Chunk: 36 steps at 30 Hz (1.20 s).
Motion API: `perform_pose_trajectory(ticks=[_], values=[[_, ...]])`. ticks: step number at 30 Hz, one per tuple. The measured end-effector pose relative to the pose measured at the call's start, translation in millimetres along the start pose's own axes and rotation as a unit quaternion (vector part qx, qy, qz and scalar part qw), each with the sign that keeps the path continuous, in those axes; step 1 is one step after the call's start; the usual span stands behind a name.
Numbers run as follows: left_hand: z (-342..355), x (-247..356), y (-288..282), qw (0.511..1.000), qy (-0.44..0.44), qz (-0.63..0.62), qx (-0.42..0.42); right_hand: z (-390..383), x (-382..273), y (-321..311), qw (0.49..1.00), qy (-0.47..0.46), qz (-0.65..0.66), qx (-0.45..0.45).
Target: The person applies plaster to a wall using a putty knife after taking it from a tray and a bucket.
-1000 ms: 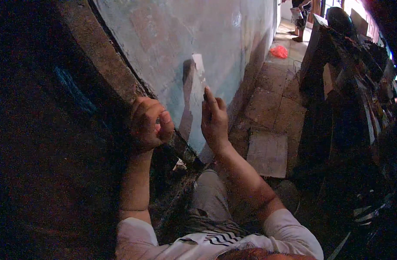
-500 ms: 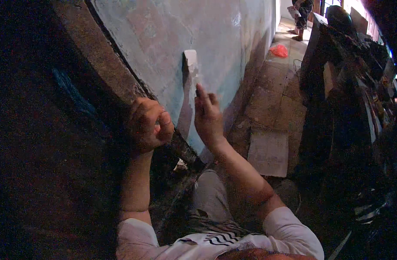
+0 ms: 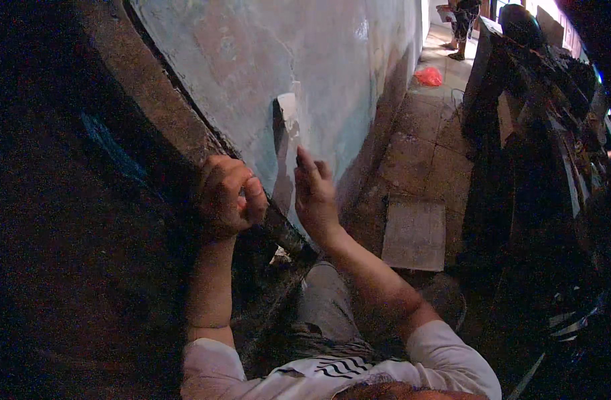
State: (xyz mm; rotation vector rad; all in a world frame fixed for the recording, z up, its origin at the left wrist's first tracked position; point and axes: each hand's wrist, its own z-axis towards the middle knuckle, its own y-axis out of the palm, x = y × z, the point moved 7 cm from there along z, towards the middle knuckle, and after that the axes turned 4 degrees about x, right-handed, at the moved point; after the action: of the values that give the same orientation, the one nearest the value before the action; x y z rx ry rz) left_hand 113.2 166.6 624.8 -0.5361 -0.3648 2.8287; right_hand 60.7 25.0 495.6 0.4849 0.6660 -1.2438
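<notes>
In front of me is a wall with patchy pale blue and white paint. My right hand is closed round the handle of a putty knife. White filler covers part of its blade, which is against the wall or very close to it and casts a shadow. My left hand is curled with thumb and fingers together beside the wall's dark edge. What it holds, if anything, is hidden.
To the right a tiled floor runs along the wall, with a flat grey slab and a red plastic bag on it. Dark piled clutter lines the far right. Another person stands at the back.
The putty knife has slid a little down and left across the wall, with my right hand following. My left hand has hardly moved. The person at the back has shifted slightly.
</notes>
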Motion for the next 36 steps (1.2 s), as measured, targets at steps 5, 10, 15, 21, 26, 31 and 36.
perform_pose_trajectory(ticks=[5, 10, 15, 21, 26, 31, 36], values=[[-2, -2, 0, 1.000, -0.007, -0.016, 0.003, -4, -1, -8, 0.995, -0.024, -0.064, 0.075], [-3, -2, -2, 1.000, -0.005, -0.008, 0.007, -6, 4, 0, 0.999, 0.003, -0.051, 0.015], [-8, -5, -4, 1.000, -0.007, -0.010, 0.009, -11, 5, -10, 0.994, 0.013, -0.069, 0.086], [-11, -7, -4, 1.000, -0.006, -0.019, -0.004, -15, 6, 2, 0.997, 0.052, -0.061, -0.015], [-8, -5, -5, 1.000, -0.007, -0.023, -0.018, -7, -2, -19, 0.994, -0.031, -0.074, 0.075], [-7, -1, -8, 1.000, 0.009, 0.013, -0.006, -8, 13, -16, 0.994, 0.010, -0.109, -0.006], [-9, -4, -8, 1.000, -0.015, -0.008, -0.003, -14, 6, -28, 0.992, -0.053, -0.092, 0.063]])
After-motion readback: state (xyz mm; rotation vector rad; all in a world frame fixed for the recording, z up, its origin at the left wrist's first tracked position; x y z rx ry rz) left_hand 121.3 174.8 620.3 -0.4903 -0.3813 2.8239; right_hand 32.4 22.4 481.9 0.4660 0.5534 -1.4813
